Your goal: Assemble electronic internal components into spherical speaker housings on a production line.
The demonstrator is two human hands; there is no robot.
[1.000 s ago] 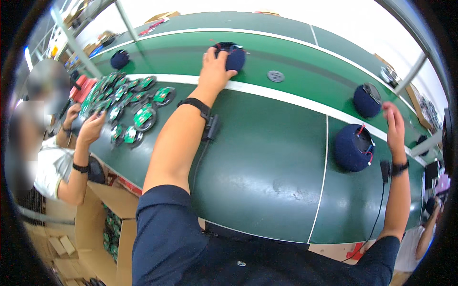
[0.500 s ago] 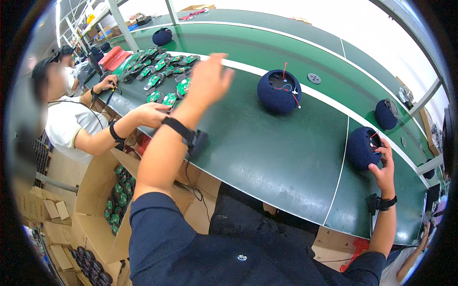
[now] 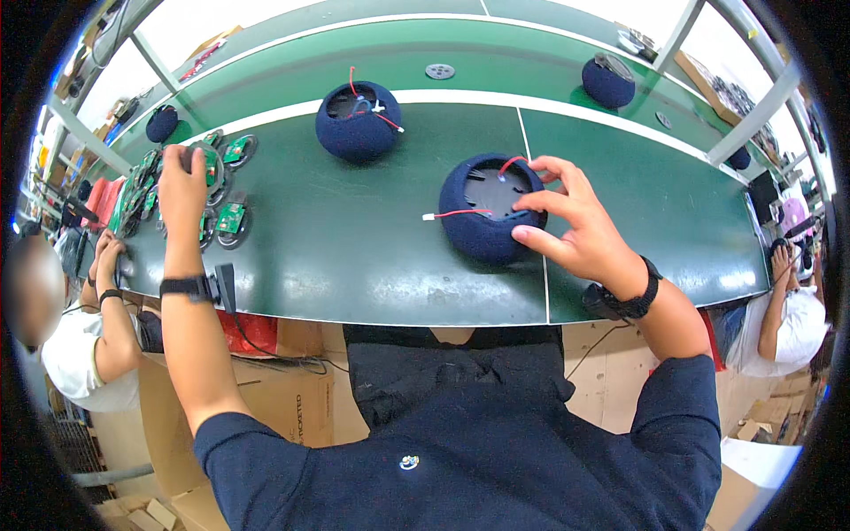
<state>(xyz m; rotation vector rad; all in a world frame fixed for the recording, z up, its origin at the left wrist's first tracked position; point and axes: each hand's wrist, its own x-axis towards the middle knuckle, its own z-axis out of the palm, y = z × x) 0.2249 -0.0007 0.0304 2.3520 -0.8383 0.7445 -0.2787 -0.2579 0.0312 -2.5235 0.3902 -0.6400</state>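
Observation:
My left hand (image 3: 183, 190) is over a cluster of round black parts with green circuit boards (image 3: 232, 217) at the left of the bench. Its fingers are closed at the edge of one round circuit-board part (image 3: 212, 168); the grip is partly hidden. My right hand (image 3: 580, 221) grips the right rim of a navy fabric-covered round shell (image 3: 482, 232), thumb on its outer side and a fingertip inside the opening. The shell's open top faces up, showing a black inside, a red wire and a white connector hanging over the left rim.
Farther back stands a second navy shell (image 3: 359, 133) with red wires. Along the green line lie a grey perforated disc (image 3: 440, 71) and another navy shell (image 3: 608, 84). Co-workers sit at left (image 3: 93, 354) and right (image 3: 779, 323). An open cardboard box (image 3: 266, 403) stands below the bench.
The view has swung right. My left hand, blurred before, has come down to the circuit-board parts. The right-hand shell is nearer in front of me, its opening turned upward, still in my right hand.

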